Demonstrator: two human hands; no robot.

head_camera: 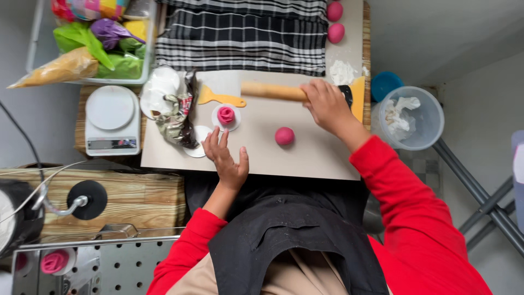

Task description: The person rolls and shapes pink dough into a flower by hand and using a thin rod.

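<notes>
Head view: right hand (327, 104) closed over one end of long wooden rolling pin (273, 90), lying flat on pale board (305, 158) on counter. Left hand (226, 158) open, fingers spread, holding nothing, hovering at board's 7 o'clock. Round pink dough ball (284, 136) mid-board, apart from both hands; likely soft, light, easily dented, so cup from the sides. Crumpled patterned wrapper (177, 117) at 9 o'clock.
</notes>
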